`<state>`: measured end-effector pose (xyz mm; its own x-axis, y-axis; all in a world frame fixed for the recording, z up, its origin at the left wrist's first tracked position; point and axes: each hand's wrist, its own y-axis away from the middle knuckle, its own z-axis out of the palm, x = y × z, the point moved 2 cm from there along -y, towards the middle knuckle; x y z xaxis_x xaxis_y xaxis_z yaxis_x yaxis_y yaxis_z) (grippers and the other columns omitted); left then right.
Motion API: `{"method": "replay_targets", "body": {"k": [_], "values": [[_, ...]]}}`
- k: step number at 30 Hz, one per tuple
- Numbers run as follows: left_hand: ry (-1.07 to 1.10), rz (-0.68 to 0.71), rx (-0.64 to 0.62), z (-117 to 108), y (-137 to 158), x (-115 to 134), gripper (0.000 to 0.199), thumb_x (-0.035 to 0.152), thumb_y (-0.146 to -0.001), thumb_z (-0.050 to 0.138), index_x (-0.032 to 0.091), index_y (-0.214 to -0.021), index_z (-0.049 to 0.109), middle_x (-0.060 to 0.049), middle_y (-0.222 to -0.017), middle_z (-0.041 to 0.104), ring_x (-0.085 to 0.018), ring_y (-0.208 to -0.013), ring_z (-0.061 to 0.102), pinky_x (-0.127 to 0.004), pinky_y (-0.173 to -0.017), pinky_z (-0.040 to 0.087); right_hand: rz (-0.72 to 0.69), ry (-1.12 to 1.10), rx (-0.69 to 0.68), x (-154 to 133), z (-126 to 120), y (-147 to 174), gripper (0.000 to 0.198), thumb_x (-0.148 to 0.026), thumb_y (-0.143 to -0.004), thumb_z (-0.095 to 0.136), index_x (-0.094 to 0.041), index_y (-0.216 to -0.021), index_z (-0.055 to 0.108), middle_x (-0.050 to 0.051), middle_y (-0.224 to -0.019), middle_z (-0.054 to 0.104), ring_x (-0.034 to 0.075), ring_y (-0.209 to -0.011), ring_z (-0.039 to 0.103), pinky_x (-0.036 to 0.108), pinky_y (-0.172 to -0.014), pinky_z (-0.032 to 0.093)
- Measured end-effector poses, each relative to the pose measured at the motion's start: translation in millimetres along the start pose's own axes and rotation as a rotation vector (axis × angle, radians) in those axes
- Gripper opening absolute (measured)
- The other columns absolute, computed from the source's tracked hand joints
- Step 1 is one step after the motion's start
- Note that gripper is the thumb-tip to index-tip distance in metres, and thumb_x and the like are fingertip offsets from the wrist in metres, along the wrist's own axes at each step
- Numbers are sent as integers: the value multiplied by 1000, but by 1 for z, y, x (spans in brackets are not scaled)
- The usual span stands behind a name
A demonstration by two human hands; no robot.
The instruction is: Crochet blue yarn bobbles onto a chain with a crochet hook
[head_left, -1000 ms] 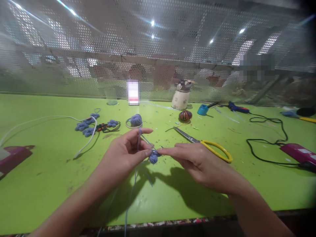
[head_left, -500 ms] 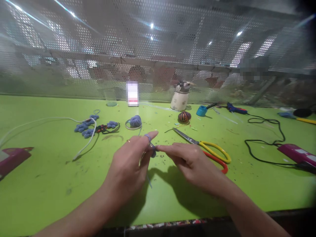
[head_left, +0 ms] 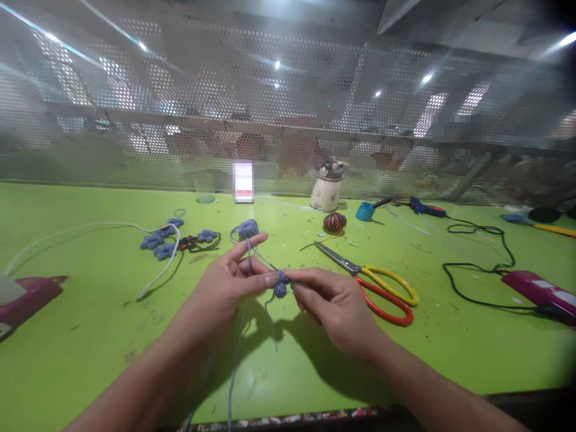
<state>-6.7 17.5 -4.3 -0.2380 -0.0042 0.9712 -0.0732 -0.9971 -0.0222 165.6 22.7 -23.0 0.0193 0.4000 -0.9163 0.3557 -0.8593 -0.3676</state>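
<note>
My left hand [head_left: 229,281] pinches a small purple-blue crochet piece [head_left: 281,289] between thumb and fingers. Yarn from a purple-blue yarn ball [head_left: 248,229] behind runs over the raised index finger, and a long strand hangs down past the table's front edge. A short yarn tail dangles below the piece. My right hand [head_left: 339,300] is closed in a pinch at the right side of the piece; any hook inside its fingers is hidden. Scissors [head_left: 360,270] with yellow and red handles lie just beyond my right hand.
Purple-blue crocheted pieces [head_left: 157,243] and a white cable [head_left: 173,252] lie left. Behind are a lit phone [head_left: 243,182], a cream bottle [head_left: 326,193], a multicoloured yarn ball [head_left: 335,222] and a teal pot [head_left: 365,211]. Right are a glue gun [head_left: 427,207] and a magenta power strip [head_left: 537,291].
My left hand has turned and its index finger lifted, drawing the yarn up. The crochet piece now shows more fully between both hands. The camera view has tilted up slightly.
</note>
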Motion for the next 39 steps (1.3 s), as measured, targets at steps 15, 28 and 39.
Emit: {"method": "replay_targets", "body": {"k": [15,28,39], "values": [[-193,60,7,-14,0,11,57,18,-68,81,15,-122,61,3,-70,67,-13,-69,60,-29,-72,46,-276,798,-290,-16,-17,2,58,1,-85,40,-20,-136,56,8,-82,64,17,-68,54,28,-61,39],[-164,-40,-94,-9,3,3,16,24,-76,76,25,-91,78,-1,-81,73,-15,-76,61,-31,-79,43,114,-32,-247,-10,-16,0,34,-18,-92,53,-21,-123,68,-5,-58,36,9,-52,29,24,-48,23],[71,-119,-182,-3,8,2,14,10,-71,74,21,-78,78,0,-77,68,-14,-75,58,-28,-75,40,297,-318,-164,-3,-13,0,35,-26,-87,63,-18,-122,68,-6,-55,37,6,-47,28,21,-43,17]]}}
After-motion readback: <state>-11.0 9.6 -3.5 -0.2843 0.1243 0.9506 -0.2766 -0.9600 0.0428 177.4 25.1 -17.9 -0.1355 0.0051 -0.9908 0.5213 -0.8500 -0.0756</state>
